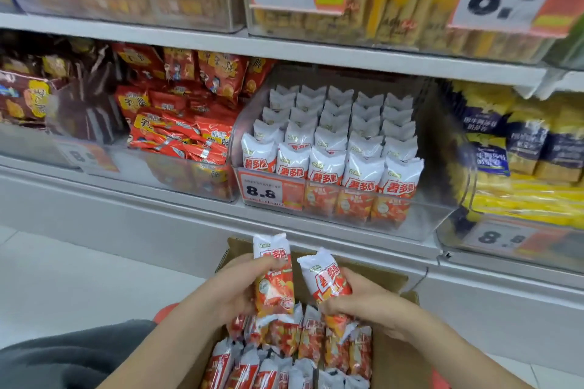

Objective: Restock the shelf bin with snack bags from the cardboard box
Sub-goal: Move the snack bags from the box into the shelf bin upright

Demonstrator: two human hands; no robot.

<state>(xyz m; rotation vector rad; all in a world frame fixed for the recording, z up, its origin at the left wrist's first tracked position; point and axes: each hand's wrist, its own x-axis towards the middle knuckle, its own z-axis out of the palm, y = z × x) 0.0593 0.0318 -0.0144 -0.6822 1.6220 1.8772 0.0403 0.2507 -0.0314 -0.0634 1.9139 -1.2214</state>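
An open cardboard box (392, 354) stands on the floor below the shelf, with several white-and-orange snack bags (303, 354) inside. Above the box, my left hand (234, 287) grips one snack bag (273, 281) upright. My right hand (363, 300) grips a second snack bag (325, 275), tilted left. On the lower shelf stands a clear shelf bin (420, 221), filled with rows of the same bags (331, 142) standing upright, and a free strip along its right side.
A bin of red snack bags (180, 123) sits left of the clear bin, and yellow-and-blue packs (524, 148) sit to its right. Price tags reading 8.8 hang on the bins. The upper shelf edge (284, 50) overhangs. My dark-clothed knee (72, 354) is at the lower left.
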